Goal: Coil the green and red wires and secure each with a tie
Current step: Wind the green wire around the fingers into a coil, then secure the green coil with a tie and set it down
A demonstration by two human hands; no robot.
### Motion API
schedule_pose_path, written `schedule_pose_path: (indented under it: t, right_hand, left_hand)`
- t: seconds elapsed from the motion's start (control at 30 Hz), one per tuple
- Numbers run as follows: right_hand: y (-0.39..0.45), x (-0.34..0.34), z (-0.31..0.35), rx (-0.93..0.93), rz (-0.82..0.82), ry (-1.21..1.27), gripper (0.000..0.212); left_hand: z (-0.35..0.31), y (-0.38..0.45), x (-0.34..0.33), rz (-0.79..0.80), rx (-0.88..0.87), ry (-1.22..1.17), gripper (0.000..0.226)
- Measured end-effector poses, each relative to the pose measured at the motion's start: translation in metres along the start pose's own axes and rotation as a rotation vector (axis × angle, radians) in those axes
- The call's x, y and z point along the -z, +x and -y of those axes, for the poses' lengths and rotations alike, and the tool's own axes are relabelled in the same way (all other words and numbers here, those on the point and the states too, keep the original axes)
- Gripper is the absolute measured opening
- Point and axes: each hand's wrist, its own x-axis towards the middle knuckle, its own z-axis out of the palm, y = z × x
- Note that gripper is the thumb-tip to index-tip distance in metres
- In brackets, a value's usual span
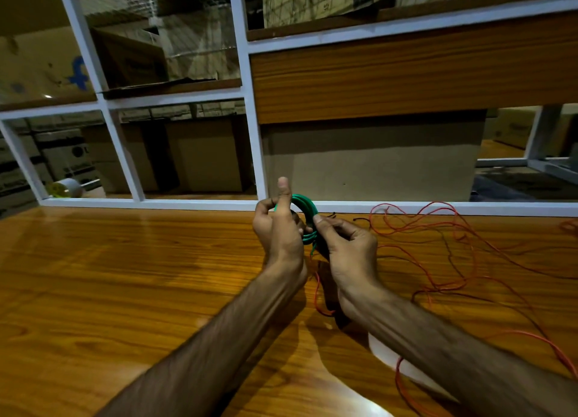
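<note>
Both hands were up off the table, working on the same thing. The left hand (pixel 280 226) was curled around one side of the green wire (pixel 308 212), thumb sticking straight up, and the right hand (pixel 345 244) pinched the other side of the bundle between thumb and fingertips. So both were closed on it, neither one free.

The green wire was already wound into a small tight ring held between the hands, just above the wooden table (pixel 125 276). A short green tail hung out of the bottom. I couldn't tell if a tie was on it yet; something dark sat under the right-hand fingers but it was too small to call. My guess is the coiling part for green was basically done and the securing was either happening or next.

The red wire (pixel 453 244) hadn't been touched as far as I could see. It was sprawled in loose loops all over the right side of the table, with one strand running back under the right forearm. A couple of little dark bits (pixel 359 219) lay near the back edge, possibly ties.

So roughly: green nearly finished, red completely left to do.
</note>
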Motion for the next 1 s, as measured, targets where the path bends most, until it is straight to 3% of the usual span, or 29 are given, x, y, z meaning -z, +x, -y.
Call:
schedule_pose_path:
  t: [0.37,0.73,1.0]
  right_hand:
    - [-0.008,-0.003,-0.008,-0.006,0.03,-0.012,0.004]
    - [0.009,0.007,-0.001,-0.125,0.233,-0.276,0.008]
    - [0.072,0.025,0.005,0.073,0.335,-0.592,0.007]
  left_hand:
    - [0.008,0.014,0.005,-0.091,-0.03,0.096,0.036]
    - [0.006,0.043,0.019,-0.092,0.029,0.199,0.033]
    - [0.0,0.067,0.044,-0.101,0.002,0.288,0.027]
